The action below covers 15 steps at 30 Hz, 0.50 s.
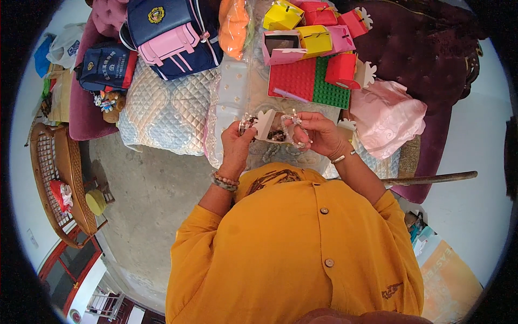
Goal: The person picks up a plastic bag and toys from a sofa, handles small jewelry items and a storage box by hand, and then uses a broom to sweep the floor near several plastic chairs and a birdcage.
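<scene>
My left hand (237, 144) is closed at the left side of a small white paper box (264, 125) with a flower-shaped flap. Dark and clear beads (247, 123) show by its fingertips. More dark beads (277, 135) lie inside the open box. Over the box's right side, my right hand (322, 133) pinches a loop of clear beads (292, 129) between thumb and fingers. The loop hangs partly against the box, and its lower end is hard to make out.
Yellow, red and pink paper boxes (314, 39) stand at the back, beside red and green building plates (294, 75). A pink cloth (389, 116) lies right. Schoolbags (172, 38) and an orange item in plastic (233, 27) are at back left. A wooden stick (431, 179) juts out right.
</scene>
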Each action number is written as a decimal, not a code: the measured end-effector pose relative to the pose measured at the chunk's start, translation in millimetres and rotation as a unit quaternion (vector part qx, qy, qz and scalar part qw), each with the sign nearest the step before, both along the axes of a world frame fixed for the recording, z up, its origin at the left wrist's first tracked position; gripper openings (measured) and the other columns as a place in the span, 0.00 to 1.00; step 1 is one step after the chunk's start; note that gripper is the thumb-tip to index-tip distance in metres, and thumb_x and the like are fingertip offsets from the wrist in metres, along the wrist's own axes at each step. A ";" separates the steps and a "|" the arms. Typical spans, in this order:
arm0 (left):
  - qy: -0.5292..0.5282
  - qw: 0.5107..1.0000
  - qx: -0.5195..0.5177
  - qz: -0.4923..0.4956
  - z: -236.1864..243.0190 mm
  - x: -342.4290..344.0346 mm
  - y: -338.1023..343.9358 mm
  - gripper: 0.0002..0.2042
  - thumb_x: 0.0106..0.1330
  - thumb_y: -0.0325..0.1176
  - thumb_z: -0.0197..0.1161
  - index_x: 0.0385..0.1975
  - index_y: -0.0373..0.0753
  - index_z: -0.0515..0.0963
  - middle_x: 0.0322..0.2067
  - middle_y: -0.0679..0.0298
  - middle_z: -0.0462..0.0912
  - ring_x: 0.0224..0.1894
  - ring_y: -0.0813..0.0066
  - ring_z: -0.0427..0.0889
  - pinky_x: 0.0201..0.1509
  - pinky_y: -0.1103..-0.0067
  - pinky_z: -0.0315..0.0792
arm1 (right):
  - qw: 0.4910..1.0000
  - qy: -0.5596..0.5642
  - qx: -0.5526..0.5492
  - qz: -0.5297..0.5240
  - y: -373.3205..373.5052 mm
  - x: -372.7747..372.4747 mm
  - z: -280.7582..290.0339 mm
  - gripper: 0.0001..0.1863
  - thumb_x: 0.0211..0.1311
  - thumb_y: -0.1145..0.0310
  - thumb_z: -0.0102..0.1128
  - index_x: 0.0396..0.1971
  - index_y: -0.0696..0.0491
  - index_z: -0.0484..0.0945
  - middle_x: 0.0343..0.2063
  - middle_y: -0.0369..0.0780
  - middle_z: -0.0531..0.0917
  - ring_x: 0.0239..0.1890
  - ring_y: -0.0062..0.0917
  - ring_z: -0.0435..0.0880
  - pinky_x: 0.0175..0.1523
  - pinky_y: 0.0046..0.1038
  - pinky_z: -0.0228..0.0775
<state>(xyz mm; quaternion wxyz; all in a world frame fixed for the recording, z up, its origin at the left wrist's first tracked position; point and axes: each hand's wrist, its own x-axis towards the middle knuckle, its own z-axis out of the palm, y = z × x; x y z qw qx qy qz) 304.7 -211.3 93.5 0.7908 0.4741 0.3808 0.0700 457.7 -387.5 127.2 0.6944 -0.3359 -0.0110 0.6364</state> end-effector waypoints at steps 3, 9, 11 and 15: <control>-0.006 1.000 0.015 0.010 0.6 -2.7 0.3 0.09 0.59 0.23 0.58 0.39 0.32 0.77 0.33 0.67 0.80 0.32 0.84 0.75 0.38 0.84 0.69 | 0.999 0.034 0.008 0.009 1.9 -3.8 9.3 0.21 0.62 0.66 0.50 0.51 0.64 0.71 0.16 0.37 0.75 0.17 0.20 0.73 0.24 0.20 0.65; -0.012 0.996 0.075 0.043 14.5 -10.3 9.0 0.07 0.60 0.24 0.59 0.37 0.33 0.77 0.32 0.70 0.79 0.32 0.87 0.74 0.38 0.86 0.69 | 1.000 0.015 0.011 0.022 7.4 -12.5 25.9 0.23 0.59 0.67 0.49 0.52 0.65 0.69 0.14 0.38 0.72 0.16 0.21 0.69 0.24 0.22 0.62; -0.040 0.998 0.044 0.023 29.7 -8.3 6.2 0.08 0.59 0.24 0.60 0.38 0.34 0.77 0.33 0.68 0.81 0.32 0.83 0.76 0.39 0.84 0.70 | 0.999 0.005 0.016 0.031 10.4 -15.1 30.7 0.24 0.59 0.66 0.49 0.52 0.64 0.69 0.14 0.38 0.73 0.16 0.21 0.70 0.25 0.22 0.62; -0.078 0.996 -0.031 -0.037 55.8 -5.0 -4.6 0.08 0.60 0.24 0.60 0.40 0.34 0.76 0.34 0.67 0.81 0.35 0.84 0.76 0.41 0.85 0.71 | 0.998 -0.016 0.014 0.054 15.8 -19.1 33.4 0.25 0.59 0.66 0.50 0.55 0.62 0.67 0.16 0.38 0.75 0.19 0.21 0.72 0.29 0.21 0.65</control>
